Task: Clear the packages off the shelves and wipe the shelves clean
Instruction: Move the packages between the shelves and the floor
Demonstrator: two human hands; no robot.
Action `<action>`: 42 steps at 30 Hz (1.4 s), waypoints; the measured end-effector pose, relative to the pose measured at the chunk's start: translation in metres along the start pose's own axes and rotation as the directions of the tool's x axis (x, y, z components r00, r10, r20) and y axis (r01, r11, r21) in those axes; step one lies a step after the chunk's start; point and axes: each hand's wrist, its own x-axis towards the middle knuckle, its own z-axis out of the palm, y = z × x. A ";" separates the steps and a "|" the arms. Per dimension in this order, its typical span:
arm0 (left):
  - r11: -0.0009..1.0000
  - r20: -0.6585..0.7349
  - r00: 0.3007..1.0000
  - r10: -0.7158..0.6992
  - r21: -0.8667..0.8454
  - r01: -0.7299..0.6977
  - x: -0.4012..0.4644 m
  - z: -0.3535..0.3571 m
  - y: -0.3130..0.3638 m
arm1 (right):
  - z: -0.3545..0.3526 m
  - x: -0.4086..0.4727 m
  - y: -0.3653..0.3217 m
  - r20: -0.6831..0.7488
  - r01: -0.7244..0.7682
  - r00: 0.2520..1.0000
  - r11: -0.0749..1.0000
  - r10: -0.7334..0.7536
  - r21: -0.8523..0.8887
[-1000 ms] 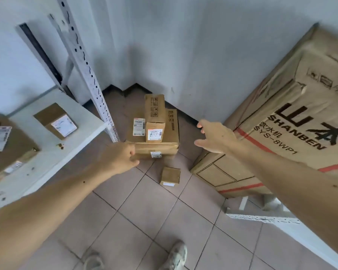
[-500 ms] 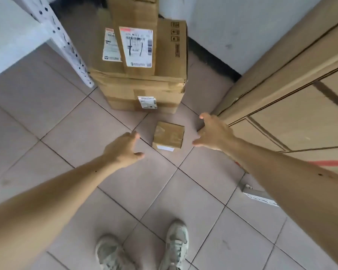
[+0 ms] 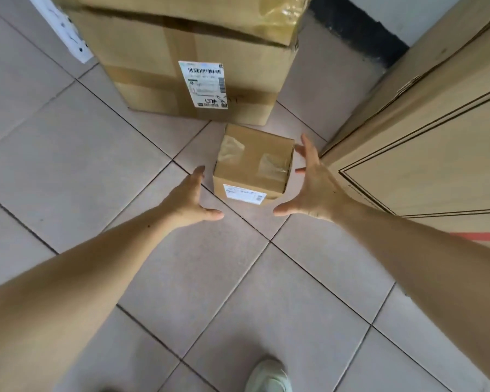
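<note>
Pale tiled floor (image 3: 68, 171), dark grout lines, in a corner by a white wall with a black skirting. The small box (image 3: 252, 162) is my landmark: a taped cardboard cube with a white label on its near face, resting flat on the tiles. Just beyond it stands a large carton (image 3: 193, 69) bearing a shipping label; the two look close, though I cannot tell whether they touch. To the small box's right leans a much bigger printed carton (image 3: 425, 142). Beyond and to its left, a white perforated shelf post (image 3: 65, 29) meets the floor.

My left hand (image 3: 188, 198) sits just beside the small box's left face, fingers extended, thumb spread, holding nothing. My right hand (image 3: 313, 183) mirrors it beside the right face, equally spread and empty. Neither appears to touch the cardboard yet.

Handling judgement: the small box looks light and stiff, its corrugated walls rigid enough to bear a squeeze. The glossy tape patches on top may be slick, so I would press palms against the bare left and right faces, low down, and lift evenly.
</note>
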 end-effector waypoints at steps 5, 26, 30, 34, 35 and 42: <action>0.994 -0.004 0.995 0.103 -0.019 -0.103 0.023 0.023 -0.003 | 0.012 0.010 0.013 0.048 0.069 0.996 0.996 -0.072 0.063; 0.988 -0.006 0.991 0.137 0.067 -0.136 -0.156 -0.142 0.073 | -0.114 -0.066 -0.187 0.244 0.127 0.952 0.964 -0.185 0.235; 0.981 -0.055 0.981 0.188 0.064 -0.184 -0.217 -0.218 0.115 | -0.169 -0.088 -0.268 0.290 0.156 0.927 0.948 -0.238 0.278; 0.967 -0.118 0.961 0.251 0.083 -0.242 -0.285 -0.306 0.165 | -0.234 -0.118 -0.351 0.300 0.211 0.906 0.934 -0.298 0.290; 0.962 -0.129 0.955 0.266 0.090 -0.256 -0.303 -0.326 0.179 | -0.251 -0.127 -0.371 0.304 0.231 0.898 0.929 -0.318 0.289; 0.916 -0.190 0.900 0.391 0.172 -0.362 -0.440 -0.461 0.283 | -0.380 -0.200 -0.525 0.362 0.384 0.813 0.888 -0.456 0.255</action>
